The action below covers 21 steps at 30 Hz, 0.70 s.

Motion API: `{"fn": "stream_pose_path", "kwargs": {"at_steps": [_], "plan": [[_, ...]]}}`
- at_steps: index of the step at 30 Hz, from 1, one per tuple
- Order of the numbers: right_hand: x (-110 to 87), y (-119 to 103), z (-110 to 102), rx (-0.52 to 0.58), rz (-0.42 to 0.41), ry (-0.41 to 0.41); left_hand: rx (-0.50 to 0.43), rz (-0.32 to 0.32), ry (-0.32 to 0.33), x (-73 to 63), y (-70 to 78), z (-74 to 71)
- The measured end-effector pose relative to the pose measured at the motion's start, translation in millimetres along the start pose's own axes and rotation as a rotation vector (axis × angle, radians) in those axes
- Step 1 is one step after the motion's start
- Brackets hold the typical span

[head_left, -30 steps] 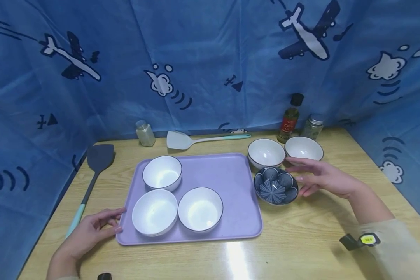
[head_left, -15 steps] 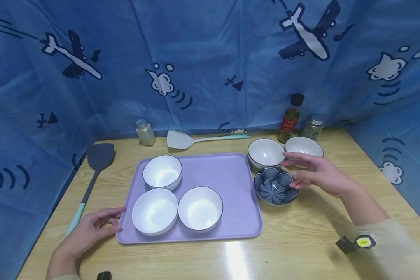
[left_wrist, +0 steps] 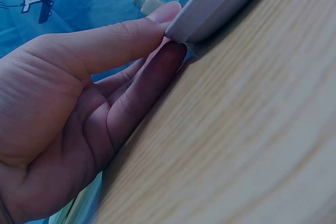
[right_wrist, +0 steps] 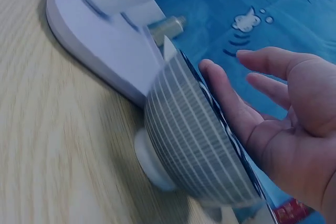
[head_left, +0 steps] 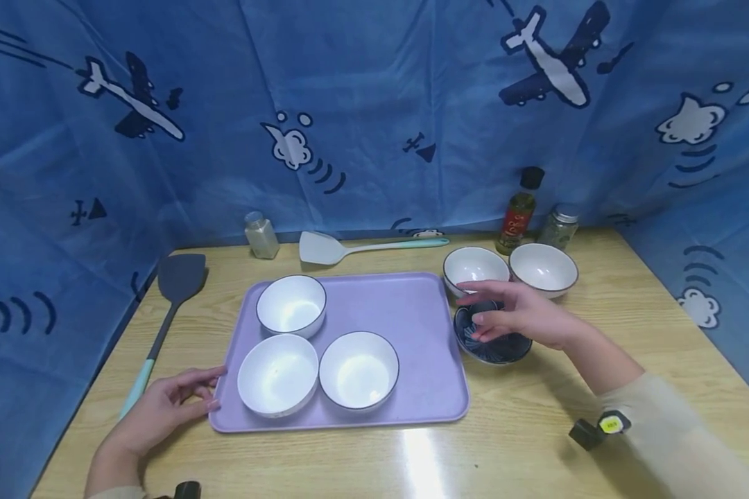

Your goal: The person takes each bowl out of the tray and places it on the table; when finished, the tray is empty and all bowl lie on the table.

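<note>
My left hand [head_left: 156,412] pinches the left front edge of a lilac tray [head_left: 427,346]. In the left wrist view, the thumb lies on the tray's rim and a finger sits under it. Three white bowls with dark rims, among them a front one [head_left: 358,371], stand on the tray's left and middle. Over a dark blue patterned bowl [head_left: 502,351], just right of the tray, hovers my right hand [head_left: 530,315], fingers spread and holding nothing. In the right wrist view this bowl [right_wrist: 191,135] shows a striped outside, and the hand is above its rim.
Two more white bowls, one left [head_left: 474,267] and one right [head_left: 544,268], stand behind the dark bowl. Beyond them are a sauce bottle [head_left: 517,218] and a spice jar [head_left: 560,227]. A white spatula [head_left: 322,249], a glass shaker [head_left: 261,237] and a dark turner [head_left: 179,277] lie around the tray.
My right hand has moved left from beside the dark bowl to above it, now covering part of it. The left hand stays at the tray's edge.
</note>
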State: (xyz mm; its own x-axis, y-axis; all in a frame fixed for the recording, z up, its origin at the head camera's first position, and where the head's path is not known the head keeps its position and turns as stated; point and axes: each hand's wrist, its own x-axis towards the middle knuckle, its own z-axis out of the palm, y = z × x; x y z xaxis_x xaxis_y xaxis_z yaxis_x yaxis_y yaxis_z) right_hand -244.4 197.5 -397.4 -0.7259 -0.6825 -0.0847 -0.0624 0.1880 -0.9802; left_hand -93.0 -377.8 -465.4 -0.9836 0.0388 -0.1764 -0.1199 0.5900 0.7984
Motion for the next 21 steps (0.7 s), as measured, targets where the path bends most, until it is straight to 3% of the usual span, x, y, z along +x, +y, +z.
{"fn": "stream_pose_path", "kwargs": {"at_steps": [12, 21], "plan": [[31.6, -9, 38, 0.006, 0.025, -0.142, -0.021, 0.025, 0.002, -1.0, 3.9, 1.7], [50.1, -24, 61, -0.007, 0.089, -0.231, -0.001, 0.022, 0.007, 0.3, -0.6, 1.6]]}}
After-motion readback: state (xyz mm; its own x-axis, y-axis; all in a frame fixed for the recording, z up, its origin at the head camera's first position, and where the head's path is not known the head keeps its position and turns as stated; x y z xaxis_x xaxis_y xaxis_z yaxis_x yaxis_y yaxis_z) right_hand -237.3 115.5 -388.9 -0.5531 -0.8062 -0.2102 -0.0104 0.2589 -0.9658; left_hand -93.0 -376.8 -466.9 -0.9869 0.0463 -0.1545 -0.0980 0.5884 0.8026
